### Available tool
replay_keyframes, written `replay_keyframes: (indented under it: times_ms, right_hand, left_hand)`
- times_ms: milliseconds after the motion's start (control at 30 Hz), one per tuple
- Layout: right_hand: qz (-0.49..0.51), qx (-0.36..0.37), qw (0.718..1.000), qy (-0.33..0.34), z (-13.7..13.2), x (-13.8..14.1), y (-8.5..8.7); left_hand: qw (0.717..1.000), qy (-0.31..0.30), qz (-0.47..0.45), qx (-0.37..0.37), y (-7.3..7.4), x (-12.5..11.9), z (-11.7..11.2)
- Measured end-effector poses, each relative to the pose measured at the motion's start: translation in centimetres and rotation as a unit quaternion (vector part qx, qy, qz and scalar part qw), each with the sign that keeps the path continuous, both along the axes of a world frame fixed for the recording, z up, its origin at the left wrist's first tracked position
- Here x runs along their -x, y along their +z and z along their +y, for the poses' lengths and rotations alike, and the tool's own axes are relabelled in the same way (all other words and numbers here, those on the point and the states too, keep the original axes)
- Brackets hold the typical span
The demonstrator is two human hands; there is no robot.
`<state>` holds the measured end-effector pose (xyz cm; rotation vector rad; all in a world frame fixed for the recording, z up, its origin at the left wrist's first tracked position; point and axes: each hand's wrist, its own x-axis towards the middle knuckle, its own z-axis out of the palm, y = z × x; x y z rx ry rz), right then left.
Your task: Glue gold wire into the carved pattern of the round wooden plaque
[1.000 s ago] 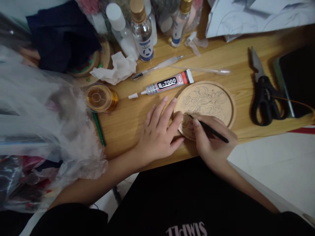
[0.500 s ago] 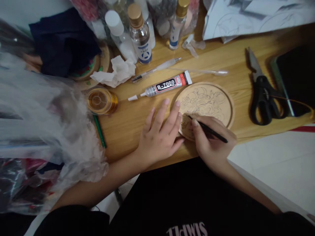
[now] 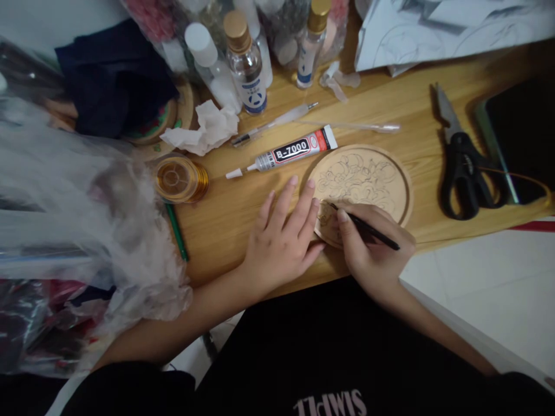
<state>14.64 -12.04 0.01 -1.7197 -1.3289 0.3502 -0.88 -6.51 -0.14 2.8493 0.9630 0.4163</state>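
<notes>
A round wooden plaque (image 3: 404,193) with a raised rim lies near the table's front edge, its face covered in fine dark line drawing. My left hand (image 3: 281,234) rests flat with fingers spread, the index fingertip at the plaque's left rim. Pinched in my right hand (image 3: 375,248) are slim black tweezers (image 3: 373,230), their tip pointing left onto the lower left of the drawing. Thin gold wire (image 3: 321,215) shows there, close to the tip and my left fingers. My right hand covers the plaque's lower right part.
Behind the plaque lie a B-7000 glue tube (image 3: 295,151), a pen (image 3: 277,122) and a thin clear stick (image 3: 368,126). A spool of gold wire (image 3: 180,178) and a green pencil (image 3: 176,231) are left. Scissors (image 3: 463,167) lie right; bottles (image 3: 249,75) stand behind.
Almost nothing differs. The view has shifted very slightly; both hands and the tweezers keep their places on the plaque.
</notes>
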Motion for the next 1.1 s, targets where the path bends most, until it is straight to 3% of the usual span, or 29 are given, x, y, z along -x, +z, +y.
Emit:
replay_keyframes:
  times_ms: [200,633,1100]
  right_hand:
    - [0.025,0.001,1.000,-0.011,-0.05,0.15,0.07]
    - [0.017,0.005,1.000,-0.016,-0.14,0.20,-0.13]
    - [-0.012,-0.010,1.000,0.000,0.06,0.23,0.16]
  left_hand:
    - [0.999,-0.012,0.012,-0.028,-0.07,-0.02,0.00]
    - [1.000,-0.017,0.016,0.004,0.07,0.03,0.07]
    - [0.999,-0.012,0.028,-0.043,0.21,-0.11,0.15]
